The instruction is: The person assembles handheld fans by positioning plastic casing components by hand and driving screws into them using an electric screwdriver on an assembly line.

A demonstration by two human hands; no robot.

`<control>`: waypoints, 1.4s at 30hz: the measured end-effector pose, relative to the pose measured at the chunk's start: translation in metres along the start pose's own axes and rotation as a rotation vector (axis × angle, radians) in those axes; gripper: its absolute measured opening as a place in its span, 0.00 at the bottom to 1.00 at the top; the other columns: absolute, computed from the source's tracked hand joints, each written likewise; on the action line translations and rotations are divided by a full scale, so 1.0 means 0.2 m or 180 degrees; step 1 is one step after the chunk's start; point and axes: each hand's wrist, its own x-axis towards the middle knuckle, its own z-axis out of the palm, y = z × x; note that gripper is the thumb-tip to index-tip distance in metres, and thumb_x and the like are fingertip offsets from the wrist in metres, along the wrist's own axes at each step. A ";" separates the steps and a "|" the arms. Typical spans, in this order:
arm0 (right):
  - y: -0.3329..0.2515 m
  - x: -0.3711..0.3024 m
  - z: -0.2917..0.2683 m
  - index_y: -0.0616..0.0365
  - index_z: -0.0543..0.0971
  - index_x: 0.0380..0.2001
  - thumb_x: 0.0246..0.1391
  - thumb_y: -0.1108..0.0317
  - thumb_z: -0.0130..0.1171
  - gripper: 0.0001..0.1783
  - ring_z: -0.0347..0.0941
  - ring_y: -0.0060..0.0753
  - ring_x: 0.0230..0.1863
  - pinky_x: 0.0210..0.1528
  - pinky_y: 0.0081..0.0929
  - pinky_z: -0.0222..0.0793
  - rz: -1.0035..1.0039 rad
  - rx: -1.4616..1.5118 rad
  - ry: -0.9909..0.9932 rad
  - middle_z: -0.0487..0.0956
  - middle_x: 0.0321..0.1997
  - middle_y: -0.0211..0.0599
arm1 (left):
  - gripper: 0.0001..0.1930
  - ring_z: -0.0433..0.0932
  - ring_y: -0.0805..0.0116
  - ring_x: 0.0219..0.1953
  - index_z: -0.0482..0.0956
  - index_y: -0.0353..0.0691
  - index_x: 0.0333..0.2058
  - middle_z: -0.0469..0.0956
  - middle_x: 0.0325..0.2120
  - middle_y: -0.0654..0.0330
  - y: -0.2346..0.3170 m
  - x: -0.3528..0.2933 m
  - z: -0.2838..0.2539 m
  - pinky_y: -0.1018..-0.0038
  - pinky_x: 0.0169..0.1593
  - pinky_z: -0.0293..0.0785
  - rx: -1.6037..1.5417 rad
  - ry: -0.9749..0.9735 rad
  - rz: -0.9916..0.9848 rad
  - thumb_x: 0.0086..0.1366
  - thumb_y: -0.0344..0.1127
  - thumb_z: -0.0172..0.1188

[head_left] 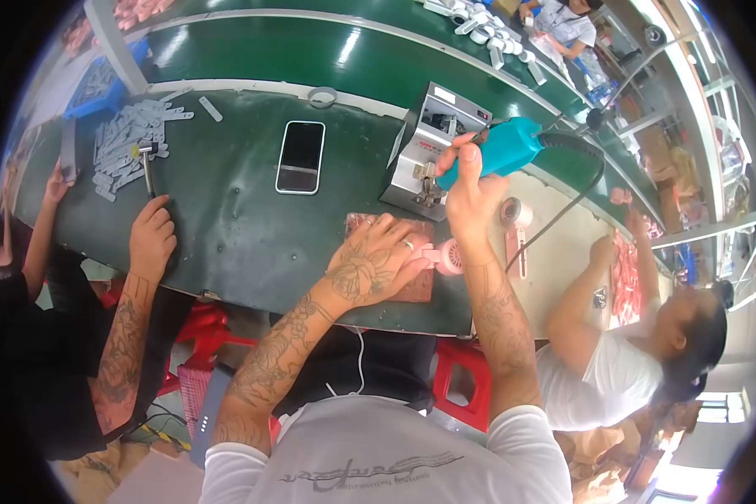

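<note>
Left hand (376, 262) pins a pink part (445, 256) on the desk (227, 210); right hand (470, 181) grips a teal screwdriver (500, 149) above it, fastening seemingly underway.

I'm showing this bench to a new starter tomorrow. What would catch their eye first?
Probably the teal electric screwdriver, gripped in the right hand at centre, tip down by the grey feeder box. Just below, the left hand presses a small pink fan-like part onto a brown mat. A dark phone lies on the green table.

Factory assembly line: long green conveyor belt (311, 50), workers alongside, electric screwdriver (500, 147).
</note>
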 end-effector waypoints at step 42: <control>-0.15 -0.45 -0.19 0.57 0.70 0.37 0.73 0.44 0.50 0.25 0.67 0.31 0.27 0.25 0.35 0.73 0.0933 0.0357 0.0161 0.67 0.26 0.34 | 0.14 0.74 0.59 0.49 0.89 0.53 0.39 0.78 0.47 0.62 -0.07 0.02 0.14 0.58 0.53 0.72 -0.0138 0.0590 0.0215 0.73 0.50 0.58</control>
